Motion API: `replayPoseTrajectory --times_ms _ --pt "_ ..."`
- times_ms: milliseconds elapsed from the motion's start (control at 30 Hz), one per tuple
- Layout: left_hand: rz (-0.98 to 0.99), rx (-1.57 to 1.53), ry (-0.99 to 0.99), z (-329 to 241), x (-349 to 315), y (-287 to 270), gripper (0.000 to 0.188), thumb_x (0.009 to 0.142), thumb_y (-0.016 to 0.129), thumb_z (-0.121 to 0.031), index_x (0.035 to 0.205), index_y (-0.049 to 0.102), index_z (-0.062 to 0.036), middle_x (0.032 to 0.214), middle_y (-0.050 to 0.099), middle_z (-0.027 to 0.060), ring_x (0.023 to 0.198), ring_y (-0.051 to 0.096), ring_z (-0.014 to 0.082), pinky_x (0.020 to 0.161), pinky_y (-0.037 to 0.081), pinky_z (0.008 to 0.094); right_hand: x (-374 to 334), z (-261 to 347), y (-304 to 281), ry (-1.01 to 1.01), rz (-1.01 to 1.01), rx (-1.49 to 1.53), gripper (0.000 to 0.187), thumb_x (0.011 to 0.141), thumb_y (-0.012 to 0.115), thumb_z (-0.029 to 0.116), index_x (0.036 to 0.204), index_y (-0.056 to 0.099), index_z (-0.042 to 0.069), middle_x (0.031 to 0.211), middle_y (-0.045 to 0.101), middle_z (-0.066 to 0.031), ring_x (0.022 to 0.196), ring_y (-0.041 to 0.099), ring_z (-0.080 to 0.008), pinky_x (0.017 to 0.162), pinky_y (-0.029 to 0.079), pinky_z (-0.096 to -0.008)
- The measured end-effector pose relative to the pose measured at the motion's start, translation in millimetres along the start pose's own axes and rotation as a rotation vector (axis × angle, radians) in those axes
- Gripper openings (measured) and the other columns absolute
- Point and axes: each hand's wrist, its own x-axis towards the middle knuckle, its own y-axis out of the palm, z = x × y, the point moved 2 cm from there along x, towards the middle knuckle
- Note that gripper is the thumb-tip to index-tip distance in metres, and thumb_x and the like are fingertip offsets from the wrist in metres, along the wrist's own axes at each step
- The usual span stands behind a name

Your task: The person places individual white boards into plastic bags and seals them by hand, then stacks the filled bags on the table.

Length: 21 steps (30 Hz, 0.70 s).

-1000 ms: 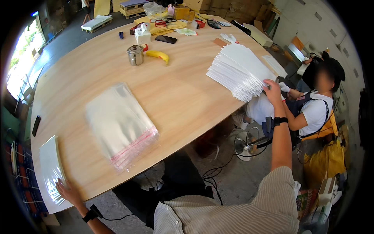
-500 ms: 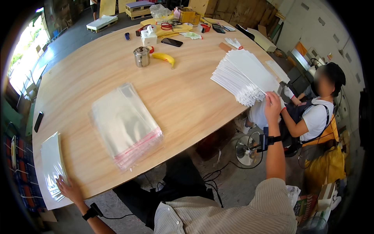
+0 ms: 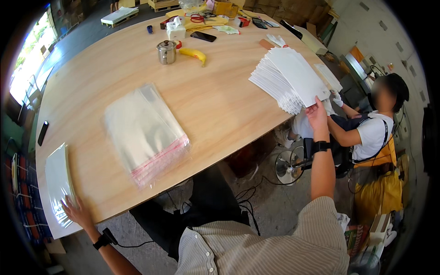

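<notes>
Fanned stack x1 at R fingers

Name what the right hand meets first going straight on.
The right hand would likely meet the fanned white paper stack first, right at its near edge. Depth is unclear: it might slide over the top instead.

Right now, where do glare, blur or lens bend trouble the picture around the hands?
Head view: white glare streaks the clear-wrapped stack near the left hand; head view: the right hand and white sheet look fairly sharp; head view: the table edges bow toward the black rim, and the bright opening at far left is washed out.
</notes>
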Motion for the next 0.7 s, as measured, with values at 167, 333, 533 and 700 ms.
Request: replayPoseTrajectory --times_ms 167,333,533,700 --pt "0.011 0.009 -0.058 -1 -4 -8 0.056 0.101 0.066 -0.041 0.148 0.056 -0.0119 0.161 0.042 0.02 0.149 0.038 0.0392 0.117 0.033 0.0566 -6 -3 -1 -0.043 -0.036 0.078 0.026 0.094 0.073 0.014 0.118 0.065 0.006 0.106 0.073 -0.0072 0.092 0.068 -0.0198 0.069 0.052 -0.0324" --pt "0.037 -0.014 -0.075 -29 7 -21 0.056 0.099 0.069 -0.038 0.146 0.057 -0.0098 0.157 0.047 0.0214 0.147 0.04 0.039 0.119 0.03 0.0574 -31 -1 -27 0.001 0.03 0.006 0.026 0.095 0.07 0.005 0.12 0.065 0.006 0.099 0.076 -0.0064 0.072 0.07 -0.0184 0.056 0.052 -0.0276" --pt "-0.089 -0.249 0.137 -115 4 -109 0.048 0.091 0.075 -0.01 0.137 0.063 -0.0085 0.148 0.055 0.0157 0.14 0.048 0.0356 0.117 0.036 0.0537 -113 -16 11 -0.175 0.108 0.031 0.036 0.098 0.065 0.007 0.133 0.06 -0.002 0.126 0.07 -0.0115 0.111 0.069 -0.0226 0.094 0.056 -0.0354" --pt "0.444 -0.816 0.51 -265 -3 -146 0.028 0.087 0.075 -0.003 0.114 0.073 -0.0036 0.128 0.069 0.0163 0.122 0.064 0.0357 0.104 0.052 0.042 -177 -73 50 0.171 0.231 0.228 0.028 0.1 0.06 0.008 0.126 0.062 -0.004 0.12 0.071 -0.0138 0.108 0.07 -0.0254 0.095 0.058 -0.0374"
